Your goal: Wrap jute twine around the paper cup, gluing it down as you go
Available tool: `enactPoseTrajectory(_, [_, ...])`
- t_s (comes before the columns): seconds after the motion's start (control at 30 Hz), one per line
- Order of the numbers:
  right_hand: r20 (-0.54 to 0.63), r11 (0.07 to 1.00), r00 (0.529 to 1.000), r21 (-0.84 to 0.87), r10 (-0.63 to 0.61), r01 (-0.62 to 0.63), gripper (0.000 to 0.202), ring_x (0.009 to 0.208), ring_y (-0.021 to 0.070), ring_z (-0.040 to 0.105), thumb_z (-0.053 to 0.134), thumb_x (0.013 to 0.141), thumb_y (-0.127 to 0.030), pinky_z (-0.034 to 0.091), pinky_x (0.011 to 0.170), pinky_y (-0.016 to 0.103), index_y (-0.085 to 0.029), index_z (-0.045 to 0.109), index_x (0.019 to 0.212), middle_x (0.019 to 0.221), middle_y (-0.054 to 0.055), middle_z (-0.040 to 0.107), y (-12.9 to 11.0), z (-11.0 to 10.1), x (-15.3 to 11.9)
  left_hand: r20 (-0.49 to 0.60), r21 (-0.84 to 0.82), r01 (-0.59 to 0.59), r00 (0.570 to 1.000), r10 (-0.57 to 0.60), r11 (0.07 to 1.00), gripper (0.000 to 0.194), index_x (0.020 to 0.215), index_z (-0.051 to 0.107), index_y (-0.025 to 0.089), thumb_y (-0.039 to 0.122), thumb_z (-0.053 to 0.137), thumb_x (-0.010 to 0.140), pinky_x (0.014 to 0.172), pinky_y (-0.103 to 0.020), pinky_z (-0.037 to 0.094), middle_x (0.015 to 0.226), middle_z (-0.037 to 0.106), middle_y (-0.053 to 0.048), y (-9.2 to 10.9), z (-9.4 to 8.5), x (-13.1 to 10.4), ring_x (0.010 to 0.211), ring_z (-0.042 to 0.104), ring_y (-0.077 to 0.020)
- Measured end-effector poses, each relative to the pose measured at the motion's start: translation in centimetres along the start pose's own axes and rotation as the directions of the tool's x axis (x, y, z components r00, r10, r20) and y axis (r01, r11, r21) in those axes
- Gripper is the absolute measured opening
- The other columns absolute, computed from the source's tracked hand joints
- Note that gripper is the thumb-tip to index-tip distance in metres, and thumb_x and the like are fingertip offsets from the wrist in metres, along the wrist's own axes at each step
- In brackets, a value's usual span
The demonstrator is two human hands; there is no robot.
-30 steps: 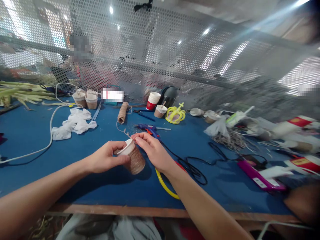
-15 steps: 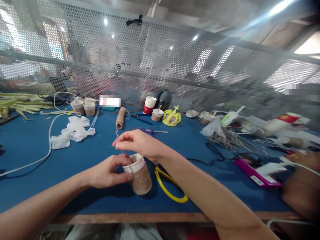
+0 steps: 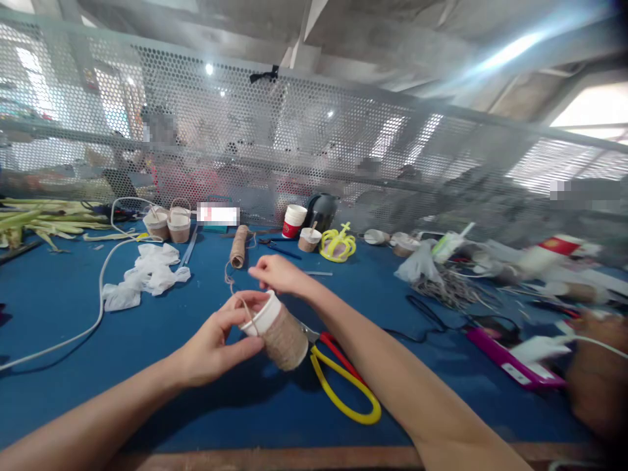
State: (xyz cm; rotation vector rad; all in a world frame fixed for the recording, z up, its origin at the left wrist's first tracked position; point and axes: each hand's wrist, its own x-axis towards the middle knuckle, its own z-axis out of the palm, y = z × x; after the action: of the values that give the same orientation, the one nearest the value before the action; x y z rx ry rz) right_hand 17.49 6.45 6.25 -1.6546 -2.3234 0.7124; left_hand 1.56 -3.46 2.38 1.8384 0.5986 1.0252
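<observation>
My left hand grips the rim of a white paper cup wrapped in brown twine, thumb outside and fingers at the mouth. The cup tilts, its opening toward the upper left. A loose strand of twine runs from the cup's rim toward a twine roll farther back. My right hand is just beyond the cup with its fingers curled together; whatever they hold is too small to make out. Scissors with red and yellow handles lie right of the cup, partly under my right forearm.
Crumpled white material and a white cable lie left. Small cups, a red-white cup and a yellow crown shape stand at the back. At right are a purple power strip and another person's blurred hand.
The cup has tilted further, its base swinging right and up. My right hand has moved right, away from the strand near the cup's mouth. More of the scissors shows.
</observation>
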Motion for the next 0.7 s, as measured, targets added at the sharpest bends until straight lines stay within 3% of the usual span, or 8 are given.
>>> enactPoseTrajectory(0.07, [-0.128, 0.992, 0.987, -0.064, 0.102, -0.111, 0.029, 0.056, 0.0127, 0.057, 0.035, 0.086, -0.03, 0.041, 0.051, 0.023, -0.013, 0.058, 0.088, 0.076, 0.008, 0.065, 1.9, -1.3, -0.8, -0.053, 0.007, -0.001, 0.999, 0.002, 1.0, 0.015, 0.072, 0.056, 0.014, 0.028, 0.054, 0.078, 0.1, -0.035, 0.03, 0.121, 0.045, -0.012, -0.5, 0.0, 0.2, 0.116, 0.04, -0.0228])
enactPoseTrajectory(0.13, [-0.198, 0.97, 0.964, -0.13, 0.176, -0.204, 0.023, 0.072, 0.0179, 0.06, 0.043, 0.084, -0.028, 0.043, 0.062, 0.026, -0.012, 0.06, 0.084, 0.08, 0.012, 0.065, 3.6, -2.0, -1.5, -0.082, 0.025, 0.007, 0.997, -0.005, 1.0, 0.017, 0.071, 0.056, 0.014, 0.029, 0.053, 0.079, 0.1, -0.035, 0.029, 0.12, 0.046, -0.012, -0.7, -0.1, 0.3, 0.115, 0.039, -0.0226])
enactPoseTrajectory(0.23, [-0.209, 0.931, 0.941, -0.2, 0.264, -0.306, 0.02, 0.087, 0.0199, 0.057, 0.053, 0.08, -0.029, 0.045, 0.074, 0.033, -0.012, 0.06, 0.089, 0.094, 0.01, 0.061, 5.4, -1.6, -2.1, -0.097, 0.046, 0.03, 0.995, -0.026, 0.998, 0.018, 0.07, 0.055, 0.014, 0.029, 0.054, 0.078, 0.099, -0.034, 0.029, 0.12, 0.045, -0.012, -1.0, -0.1, 0.5, 0.114, 0.04, -0.0226])
enactPoseTrajectory(0.37, [-0.205, 0.897, 0.91, -0.189, 0.361, -0.399, 0.03, 0.093, 0.018, 0.054, 0.048, 0.084, -0.029, 0.046, 0.078, 0.038, -0.016, 0.05, 0.111, 0.112, 0.008, 0.052, 6.5, -0.3, -1.5, -0.101, 0.083, 0.04, 0.994, -0.032, 0.996, 0.016, 0.069, 0.054, 0.014, 0.028, 0.054, 0.078, 0.097, -0.035, 0.03, 0.119, 0.047, -0.013, -1.4, -0.4, 0.5, 0.112, 0.042, -0.0229])
enactPoseTrajectory(0.57, [-0.186, 0.913, 0.894, 0.038, 0.407, -0.407, 0.029, 0.084, 0.0175, 0.058, 0.051, 0.083, -0.027, 0.049, 0.071, 0.035, -0.013, 0.051, 0.108, 0.102, 0.008, 0.057, 7.1, -0.6, -1.3, -0.098, 0.131, 0.04, 0.995, -0.028, 0.991, 0.014, 0.07, 0.052, 0.014, 0.026, 0.054, 0.077, 0.097, -0.033, 0.03, 0.118, 0.047, -0.012, -1.8, -0.8, 0.5, 0.111, 0.043, -0.0221])
enactPoseTrajectory(0.7, [-0.251, 0.929, 0.909, 0.254, 0.333, -0.27, 0.031, 0.064, 0.0128, 0.06, 0.052, 0.078, -0.014, 0.05, 0.061, 0.027, -0.008, 0.046, 0.108, 0.085, 0.01, 0.063, 6.1, -1.7, -3.8, -0.114, 0.14, 0.077, 0.992, -0.061, 0.987, 0.014, 0.068, 0.052, 0.014, 0.025, 0.054, 0.076, 0.094, -0.034, 0.032, 0.112, 0.051, -0.012, -2.0, -0.9, 0.8, 0.106, 0.047, -0.0228])
